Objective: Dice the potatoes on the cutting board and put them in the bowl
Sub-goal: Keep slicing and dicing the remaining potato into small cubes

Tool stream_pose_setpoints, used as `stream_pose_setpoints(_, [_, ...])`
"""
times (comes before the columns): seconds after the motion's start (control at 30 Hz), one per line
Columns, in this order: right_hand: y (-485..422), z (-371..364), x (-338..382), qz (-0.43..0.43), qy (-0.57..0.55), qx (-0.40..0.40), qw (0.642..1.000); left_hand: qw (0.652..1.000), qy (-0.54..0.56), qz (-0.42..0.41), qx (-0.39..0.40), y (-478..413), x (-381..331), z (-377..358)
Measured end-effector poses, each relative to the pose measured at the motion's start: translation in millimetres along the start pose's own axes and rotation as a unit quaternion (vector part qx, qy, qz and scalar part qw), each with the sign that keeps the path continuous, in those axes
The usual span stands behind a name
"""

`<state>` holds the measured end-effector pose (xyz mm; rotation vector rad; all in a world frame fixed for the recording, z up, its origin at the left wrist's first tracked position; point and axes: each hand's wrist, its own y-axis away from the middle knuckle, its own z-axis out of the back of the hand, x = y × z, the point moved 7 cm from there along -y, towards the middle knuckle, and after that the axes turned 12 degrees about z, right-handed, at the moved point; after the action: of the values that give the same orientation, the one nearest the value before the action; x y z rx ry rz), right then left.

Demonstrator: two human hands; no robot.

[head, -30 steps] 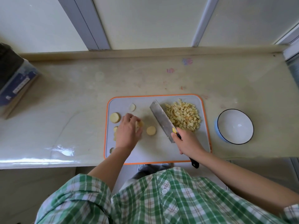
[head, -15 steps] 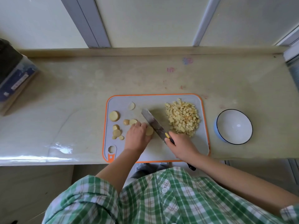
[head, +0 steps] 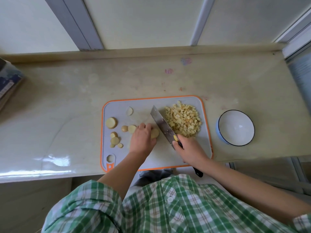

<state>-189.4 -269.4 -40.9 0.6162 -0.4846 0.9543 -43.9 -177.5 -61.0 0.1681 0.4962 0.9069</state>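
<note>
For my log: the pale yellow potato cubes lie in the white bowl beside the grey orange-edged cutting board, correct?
No: the head view shows the pale yellow potato cubes heaped on the grey orange-edged cutting board; the white bowl is empty.

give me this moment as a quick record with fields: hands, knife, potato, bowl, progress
left hand: left hand holds a potato slice down on the cutting board
right hand: right hand grips the knife by its handle
knife: blade lies just right of that slice, tip pointing away from the person
diced pile: diced pile on the board's right part, beside the blade
loose slices: loose slices uncut on the board's left side
bowl: bowl empty, on the counter right of the board
progress: dicing unfinished, nothing transferred
</note>
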Motion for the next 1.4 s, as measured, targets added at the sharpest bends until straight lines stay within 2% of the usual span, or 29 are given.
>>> stream_pose_setpoints(0.37, [-5.9, 4.2, 3.1, -0.003, -0.006, -0.003, 1.000, 1.000, -0.006, 0.014, -0.006, 2.7, 4.4, 2.6])
stream_pose_setpoints(0.6, [-3.2, 8.3, -1.4, 0.002, -0.025, 0.000, 1.000, 0.995, 0.018, 0.060, 0.081, -14.2, 0.2, 4.0])
stream_pose_setpoints(0.7, [-2.6, 10.5, -2.5, -0.008, -0.044, -0.006, 0.999, 0.987, 0.072, 0.082, 0.118, -16.9, 1.5, 0.2])
stream_pose_setpoints(0.8, [-3.3, 13.1, -5.3, -0.023, -0.063, -0.010, 0.998, 0.954, 0.222, 0.167, 0.108, -16.0, 11.9, -1.6])
stream_pose_setpoints(0.87, [-4.6, 14.3, -5.4, -0.021, -0.066, -0.012, 0.997, 0.907, 0.339, 0.235, 0.080, -12.8, 18.2, -1.2])
stream_pose_setpoints(0.93, [-6.0, 14.8, -4.3, -0.015, -0.060, -0.012, 0.998, 0.884, 0.374, 0.272, 0.063, -9.4, 21.2, -4.3])
stream_pose_setpoints(1.03, [-7.1, 12.9, -3.1, -0.003, -0.040, -0.009, 0.999, 0.911, 0.306, 0.276, 0.032, -5.7, 24.6, -5.3])
stream_pose_setpoints(1.17, [-6.8, 6.0, -2.1, 0.020, 0.003, 0.009, 1.000, 0.943, 0.230, 0.239, -0.003, -2.3, 24.3, 2.5])
stream_pose_setpoints(1.4, [-5.2, 3.6, 2.8, 0.051, 0.039, 0.014, 0.998, 0.948, 0.223, 0.226, -0.033, -0.5, 18.5, 11.0])
